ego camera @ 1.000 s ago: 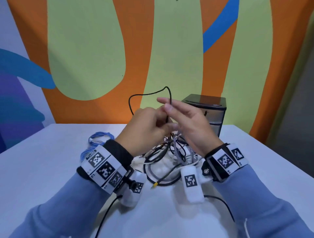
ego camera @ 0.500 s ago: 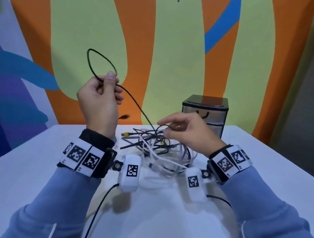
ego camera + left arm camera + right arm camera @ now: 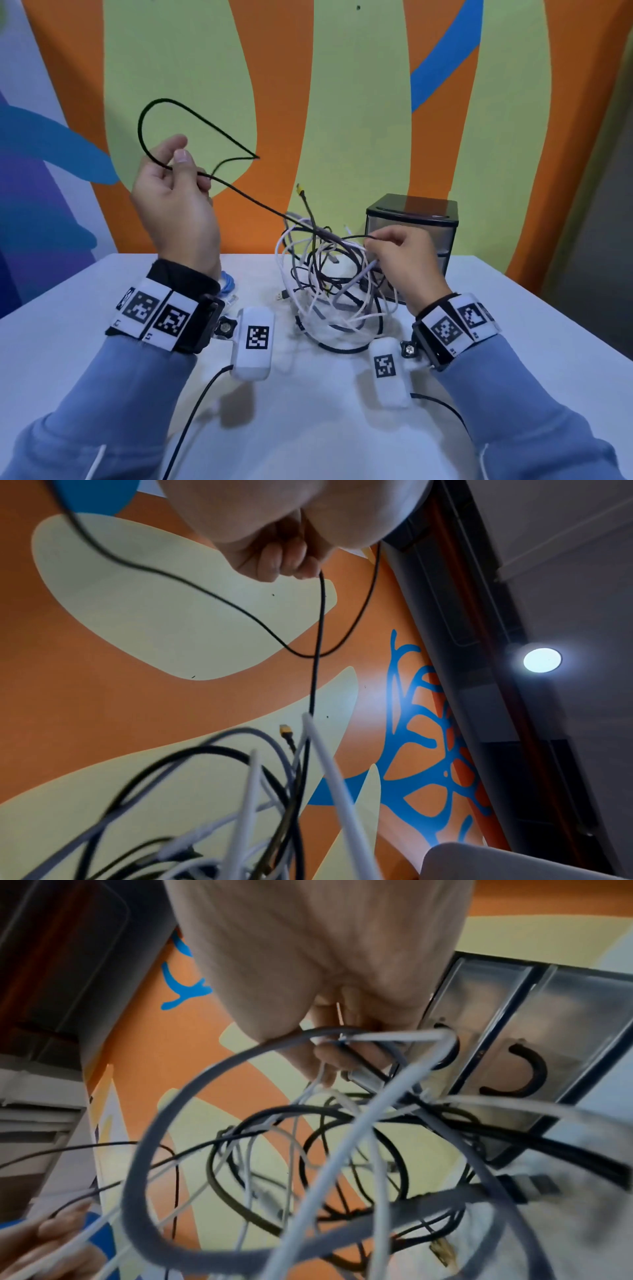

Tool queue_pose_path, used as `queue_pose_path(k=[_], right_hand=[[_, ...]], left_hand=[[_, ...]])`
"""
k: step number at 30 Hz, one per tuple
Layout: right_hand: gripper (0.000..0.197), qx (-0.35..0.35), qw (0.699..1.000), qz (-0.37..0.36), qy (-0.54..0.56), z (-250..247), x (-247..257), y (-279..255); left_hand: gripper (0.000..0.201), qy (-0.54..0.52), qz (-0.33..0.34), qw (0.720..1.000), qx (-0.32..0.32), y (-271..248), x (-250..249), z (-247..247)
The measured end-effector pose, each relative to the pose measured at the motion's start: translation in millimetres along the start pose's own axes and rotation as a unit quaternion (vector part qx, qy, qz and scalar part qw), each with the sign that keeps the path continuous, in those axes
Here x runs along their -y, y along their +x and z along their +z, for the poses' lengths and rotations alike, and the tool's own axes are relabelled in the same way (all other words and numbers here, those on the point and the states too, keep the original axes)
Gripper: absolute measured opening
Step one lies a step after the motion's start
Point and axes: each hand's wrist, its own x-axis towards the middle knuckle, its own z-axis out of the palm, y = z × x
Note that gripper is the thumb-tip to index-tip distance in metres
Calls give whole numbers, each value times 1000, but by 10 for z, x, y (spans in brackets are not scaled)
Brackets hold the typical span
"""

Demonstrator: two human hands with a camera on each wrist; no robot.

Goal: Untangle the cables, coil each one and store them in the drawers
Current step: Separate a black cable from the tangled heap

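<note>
Left hand (image 3: 174,202) is raised well above the table (image 3: 308,428), thumb & fingers pinching a thin black cable (image 3: 164,102); the free part loops above the fist, the rest runs taut down-right into the tangle (image 3: 329,284); prob. held high so the strand pulls straight & shows where it's caught. Left wrist view confirms fingers curled round that black cable, a second run of it hanging in a slack loop beside.

Right hand (image 3: 407,263) sits low at the tangle's far-right edge, fingertips closed on strands there, black + pale ones; exactly which it pinches I can't tell; looks like an anchor so the pile doesn't lift w/ the pull.

Tangle is white, grey & black cables, partly lifted, its lower loops on the table, just in front of the drawer unit (image 3: 411,219); both drawers visible in right wrist view look shut. A yellow-tipped plug (image 3: 300,189) sticks up from the pile. Blue cable (image 3: 227,284) lies apart behind the left wrist.

Judgement: early stage, first cable being freed; nothing coiled from this pile yet.
</note>
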Motion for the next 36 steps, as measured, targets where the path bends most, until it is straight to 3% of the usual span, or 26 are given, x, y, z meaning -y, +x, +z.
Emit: queue_pose_path(k=[4,7,9,12,14,18,21,24,26,28,31,36], right_hand=[[29,-34,996,33,78,-8,42,24],[27,-33,993,62,91,-23,48,30],[21,-6,994,76,77,-43,40,40],[20,6,996,65,62,-83,19,50],[27,6,1000,18,7,-89,-3,38],[55,46,986,-125,-99,-150,21,-15],[66,98,965,-236,-60,-180,149,-89],[69,161,942,-295,-5,-109,243,-196],[72,203,936,-287,6,-26,255,-242],[71,242,944,-223,-12,4,218,-222],[49,309,936,-133,-107,-20,130,-178],[18,341,919,-103,-168,-30,109,-177]], left_hand=[[28,-46,7,998,-30,45,1,9],[31,-44,0,998,-41,53,-5,9],[32,16,-26,999,-11,66,34,-19],[31,105,-65,989,84,89,163,-69],[23,142,-67,981,118,97,207,-81],[21,63,-157,974,149,77,216,-63],[13,20,-181,970,163,34,188,-48],[6,-11,-177,968,180,-50,116,-4],[7,-36,-171,967,185,-66,67,18],[8,-73,-155,967,187,-62,2,12],[9,-97,-137,961,222,-68,-128,-12],[14,-100,-212,918,320,-134,-248,-28]])
